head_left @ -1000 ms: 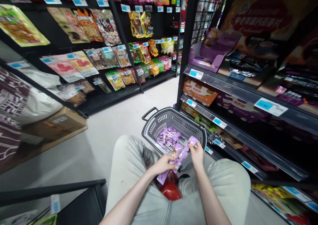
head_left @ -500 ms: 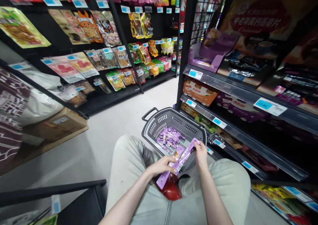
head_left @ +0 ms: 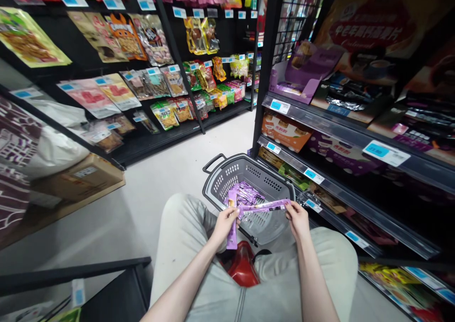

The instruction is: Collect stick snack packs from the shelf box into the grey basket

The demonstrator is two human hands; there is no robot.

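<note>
My left hand (head_left: 223, 225) is closed on a long purple sachet (head_left: 232, 239) that stands nearly upright in its fingers. A second purple sachet (head_left: 265, 206) stretches sideways from there, and my right hand (head_left: 297, 218) pinches its far end. Whether the two sachets are joined at the left fingers, I cannot tell. Both hands are above the near part of a grey shopping basket (head_left: 284, 223). Inside it lies a pile of similar purple sachets (head_left: 249, 189), partly hidden behind the held ones.
Shelves on the right carry a purple display box (head_left: 293, 87) and an orange carton (head_left: 286, 131). Snack bags (head_left: 156, 37) hang on the rack across the aisle. A cardboard box (head_left: 76, 179) lies at the left. Something red (head_left: 243, 267) sits between my knees.
Both hands have risen and spread apart. The left-hand sachet has turned upright, while the right-hand one has swung from a slant to nearly level.
</note>
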